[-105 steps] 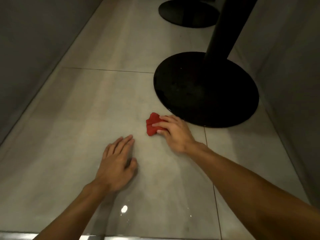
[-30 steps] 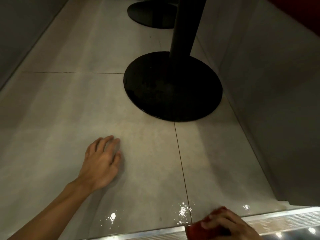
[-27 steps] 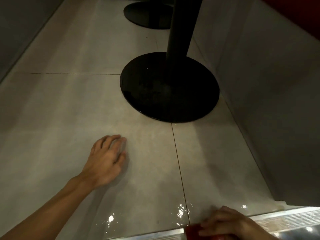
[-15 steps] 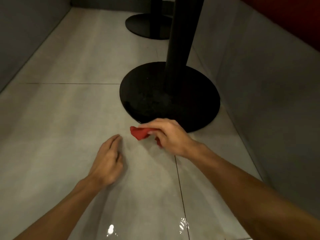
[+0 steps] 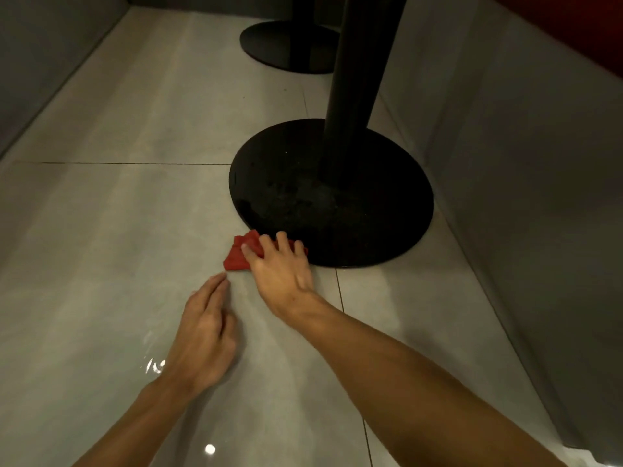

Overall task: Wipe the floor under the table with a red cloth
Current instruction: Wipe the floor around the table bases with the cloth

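Note:
A crumpled red cloth (image 5: 237,256) lies on the grey tiled floor (image 5: 118,230), right at the near edge of the round black table base (image 5: 337,203). My right hand (image 5: 281,269) presses down on the cloth, fingers spread over it, so its right part is hidden. My left hand (image 5: 205,335) rests flat on the floor just below and left of the cloth, fingers together, holding nothing.
A black pole (image 5: 357,82) rises from the base. A second round black base (image 5: 290,45) stands further back. Grey panels wall the floor strip on the left (image 5: 43,62) and right (image 5: 522,180). Wet shine shows on the near tiles (image 5: 155,365).
My right hand has carried the cloth from the near right floor edge up to the table base and now presses it flat on the tile. The left hand stays planted.

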Available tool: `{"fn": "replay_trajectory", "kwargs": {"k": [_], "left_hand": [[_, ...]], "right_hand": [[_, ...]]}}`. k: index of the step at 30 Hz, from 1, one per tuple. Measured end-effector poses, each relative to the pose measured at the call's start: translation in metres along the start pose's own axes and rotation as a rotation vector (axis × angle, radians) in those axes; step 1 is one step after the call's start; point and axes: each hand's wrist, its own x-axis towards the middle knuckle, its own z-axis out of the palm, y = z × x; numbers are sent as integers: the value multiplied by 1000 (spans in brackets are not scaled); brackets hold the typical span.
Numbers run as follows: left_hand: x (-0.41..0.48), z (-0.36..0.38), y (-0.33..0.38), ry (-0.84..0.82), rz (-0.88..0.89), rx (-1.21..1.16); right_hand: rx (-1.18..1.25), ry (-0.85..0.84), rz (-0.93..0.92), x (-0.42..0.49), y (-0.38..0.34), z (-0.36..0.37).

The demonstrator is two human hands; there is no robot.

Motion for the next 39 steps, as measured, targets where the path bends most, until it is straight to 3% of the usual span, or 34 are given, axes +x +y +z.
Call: {"fn": "replay_trajectory", "kwargs": {"k": [6,13,17,21,31,39], "left_hand": [[2,-3,2,10,11,6],[3,-8,-2,-97,37,91],[6,-11,-3,-133,42,121],[8,-17,-2,-145,52,140],[9,-20,0,-168,59,153],[9,-20,-2,-189,52,130]], "right_hand": [[51,6,49,-41,32,11],[239,-28,131,-81,83,14],[245,51,260,-103,100,24],[212,-18,304,-103,85,19],[220,-10,175,-17,17,10],[132,-63,161,-24,22,6]]}}
